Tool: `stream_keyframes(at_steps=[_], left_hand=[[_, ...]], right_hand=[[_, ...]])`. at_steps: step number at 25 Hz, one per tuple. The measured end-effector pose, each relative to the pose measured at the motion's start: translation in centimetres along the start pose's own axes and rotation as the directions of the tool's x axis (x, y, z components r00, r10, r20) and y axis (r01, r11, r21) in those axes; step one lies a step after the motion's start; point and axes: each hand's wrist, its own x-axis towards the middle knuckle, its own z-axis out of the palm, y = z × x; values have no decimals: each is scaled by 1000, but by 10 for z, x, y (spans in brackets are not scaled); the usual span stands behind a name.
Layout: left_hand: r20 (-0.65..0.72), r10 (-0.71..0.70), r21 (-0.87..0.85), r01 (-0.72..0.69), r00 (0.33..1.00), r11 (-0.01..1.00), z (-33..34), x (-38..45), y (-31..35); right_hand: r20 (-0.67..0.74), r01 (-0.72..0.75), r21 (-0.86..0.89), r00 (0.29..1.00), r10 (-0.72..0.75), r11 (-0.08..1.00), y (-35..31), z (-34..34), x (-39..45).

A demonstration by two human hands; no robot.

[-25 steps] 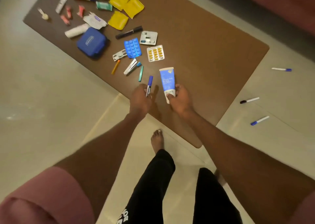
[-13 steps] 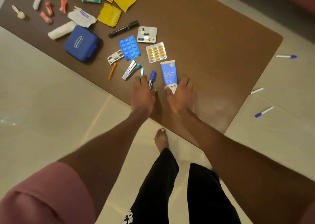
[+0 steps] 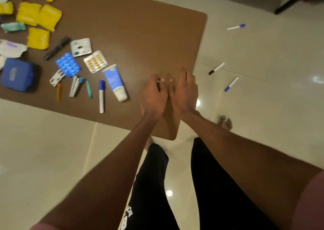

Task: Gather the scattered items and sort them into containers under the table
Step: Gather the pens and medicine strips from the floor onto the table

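Judging from how things lie, the sorting has hardly begun; no container shows anywhere, and the brown table (image 3: 140, 28) carries nearly all the items, left of the hands; nearest them lie the blue-and-white tube (image 3: 114, 82) and the blue-capped marker (image 3: 101, 96), then the blister packs (image 3: 95, 61), the blue case (image 3: 18, 74) and the yellow packets (image 3: 38, 18) farther left; three markers (image 3: 216, 68) lie on the floor to the right of the hands, well apart from the table; the left hand (image 3: 153, 96) and the right hand (image 3: 185, 91) are side by side and touching over the table's near corner, arms stretched forward, fingers loosely curled, holding nothing that I can see; whether they press on the table, I cannot tell.
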Motion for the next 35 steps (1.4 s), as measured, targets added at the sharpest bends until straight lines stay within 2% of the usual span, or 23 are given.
stream_keyframes(at_steps=[2,6,11,13,16,21,25,30,35], left_hand=[[33,40,18,-40,999,999,40,-10,36],[112,30,120,-43,993,992,131,-21,93],[357,-72,374,-72,931,924,226,-19,127],[410,-80,394,-98,909,914,253,-9,133],[458,-87,426,-133,885,895,294,11,136],[482,-34,437,-206,876,876,364,66,111],[514,-22,441,-242,857,864,425,125,66],[558,-29,480,-295,829,826,504,179,-3],[587,56,478,-402,808,781,574,210,-57]], right_hand=[[-54,-77,11,996,77,997,48,-26,13],[-17,-177,24,984,178,984,158,-76,40],[147,-276,68,953,263,959,282,-120,66],[209,-293,64,939,274,954,315,-126,77],[227,-352,44,915,334,935,358,-119,98],[181,-435,39,889,421,900,401,-64,137],[155,-519,35,847,508,854,440,10,170],[176,-565,-51,807,564,824,505,103,191],[268,-549,-225,760,592,805,564,176,199]])
